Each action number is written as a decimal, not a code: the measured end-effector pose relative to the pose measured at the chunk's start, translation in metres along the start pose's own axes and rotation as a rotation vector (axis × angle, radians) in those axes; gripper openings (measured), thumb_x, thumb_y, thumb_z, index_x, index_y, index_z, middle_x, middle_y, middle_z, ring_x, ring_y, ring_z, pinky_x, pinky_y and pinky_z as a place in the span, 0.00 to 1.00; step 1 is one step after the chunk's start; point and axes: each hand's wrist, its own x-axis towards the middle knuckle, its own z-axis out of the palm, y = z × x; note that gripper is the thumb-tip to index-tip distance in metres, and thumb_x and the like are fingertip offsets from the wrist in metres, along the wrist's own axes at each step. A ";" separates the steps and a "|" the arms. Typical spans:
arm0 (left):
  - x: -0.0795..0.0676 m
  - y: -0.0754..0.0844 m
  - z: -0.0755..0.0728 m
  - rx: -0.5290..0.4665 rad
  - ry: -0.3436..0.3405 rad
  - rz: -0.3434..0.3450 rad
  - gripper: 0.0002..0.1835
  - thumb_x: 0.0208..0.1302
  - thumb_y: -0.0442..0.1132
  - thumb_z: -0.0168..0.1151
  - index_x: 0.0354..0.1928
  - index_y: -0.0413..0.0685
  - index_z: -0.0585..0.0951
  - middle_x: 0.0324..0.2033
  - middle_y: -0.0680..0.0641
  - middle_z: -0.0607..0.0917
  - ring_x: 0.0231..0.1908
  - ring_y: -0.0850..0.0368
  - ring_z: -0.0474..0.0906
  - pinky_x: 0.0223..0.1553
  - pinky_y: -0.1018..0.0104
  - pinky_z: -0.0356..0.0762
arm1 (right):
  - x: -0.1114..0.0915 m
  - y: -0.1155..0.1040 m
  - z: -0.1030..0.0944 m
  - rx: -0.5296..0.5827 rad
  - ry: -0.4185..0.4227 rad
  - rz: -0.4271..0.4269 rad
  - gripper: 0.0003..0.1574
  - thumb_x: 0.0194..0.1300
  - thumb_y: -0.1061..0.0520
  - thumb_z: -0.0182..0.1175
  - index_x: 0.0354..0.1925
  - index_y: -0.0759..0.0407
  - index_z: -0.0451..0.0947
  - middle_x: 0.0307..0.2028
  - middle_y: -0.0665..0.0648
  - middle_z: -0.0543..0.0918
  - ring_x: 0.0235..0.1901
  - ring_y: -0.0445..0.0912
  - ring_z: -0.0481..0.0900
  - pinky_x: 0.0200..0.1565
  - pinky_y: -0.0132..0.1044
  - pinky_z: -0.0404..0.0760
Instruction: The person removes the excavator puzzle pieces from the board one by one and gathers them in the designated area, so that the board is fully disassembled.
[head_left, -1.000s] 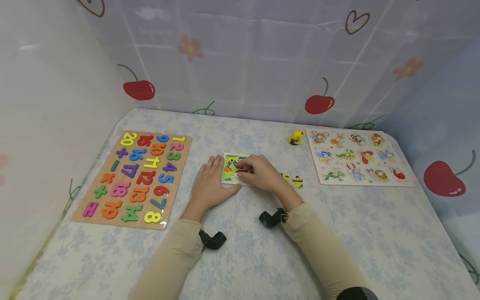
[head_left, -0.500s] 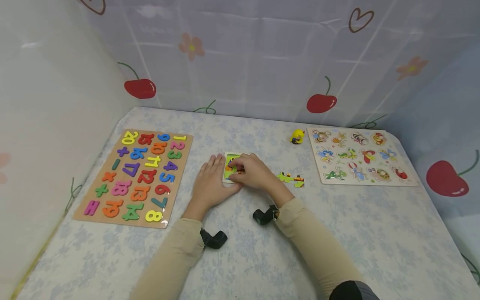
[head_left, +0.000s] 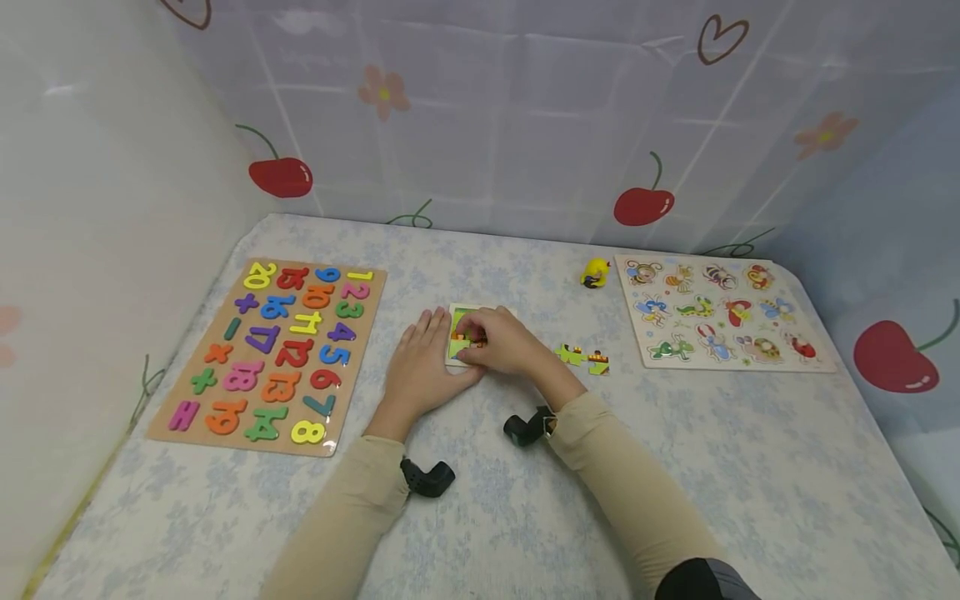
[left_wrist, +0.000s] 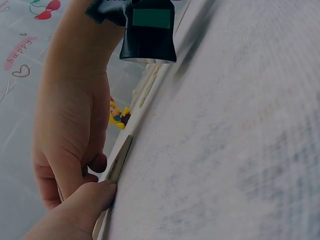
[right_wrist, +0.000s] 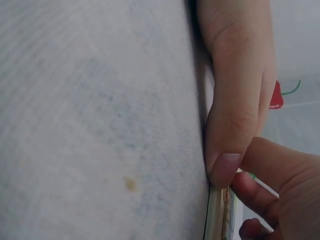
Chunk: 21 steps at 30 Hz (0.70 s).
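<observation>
From the head view, the left hand [head_left: 420,367] lies flat, fingers straight, against the small puzzle board [head_left: 459,333] mid-table [head_left: 480,500]; the right hand [head_left: 504,340] curls over it, pinching a piece [head_left: 474,338]. Cherry-print curtains surround. In the left wrist view, the left thumb [left_wrist: 82,205] touches the board's edge [left_wrist: 119,162]. In the right wrist view, the right-hand fingers [right_wrist: 262,185] are bent at the board [right_wrist: 220,220].

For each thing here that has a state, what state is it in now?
Small jigsaw board: flat, partly filled.
Left hand: flat, steadying the board's edge.
Right hand: pressing a piece into the board.
Loose pieces: lying outside the board.
Number board: filled.
Insect board: filled.
</observation>
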 end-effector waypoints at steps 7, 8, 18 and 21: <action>-0.001 0.001 0.000 0.001 0.002 0.001 0.60 0.55 0.79 0.50 0.78 0.44 0.52 0.79 0.45 0.53 0.79 0.51 0.42 0.79 0.51 0.41 | -0.003 0.002 -0.002 0.191 0.005 0.062 0.13 0.64 0.56 0.67 0.46 0.53 0.77 0.33 0.51 0.82 0.32 0.44 0.76 0.38 0.36 0.75; -0.001 0.002 0.000 -0.001 0.002 0.002 0.60 0.55 0.79 0.50 0.78 0.44 0.52 0.79 0.45 0.52 0.79 0.50 0.42 0.79 0.51 0.41 | -0.005 0.003 -0.003 0.219 0.010 0.067 0.13 0.64 0.56 0.66 0.46 0.53 0.76 0.33 0.52 0.82 0.31 0.44 0.77 0.37 0.36 0.75; -0.001 0.004 0.000 0.004 -0.003 -0.021 0.61 0.55 0.78 0.53 0.79 0.45 0.49 0.79 0.46 0.50 0.80 0.51 0.40 0.79 0.52 0.39 | -0.037 0.023 -0.038 0.226 0.126 0.222 0.13 0.65 0.54 0.66 0.47 0.51 0.76 0.37 0.55 0.82 0.27 0.49 0.69 0.29 0.37 0.70; -0.002 0.004 0.000 0.004 -0.002 -0.022 0.61 0.55 0.77 0.53 0.79 0.45 0.49 0.79 0.45 0.50 0.80 0.50 0.40 0.79 0.52 0.39 | -0.049 0.033 -0.047 0.197 0.130 0.280 0.13 0.65 0.53 0.66 0.47 0.51 0.76 0.38 0.55 0.82 0.27 0.49 0.70 0.28 0.36 0.72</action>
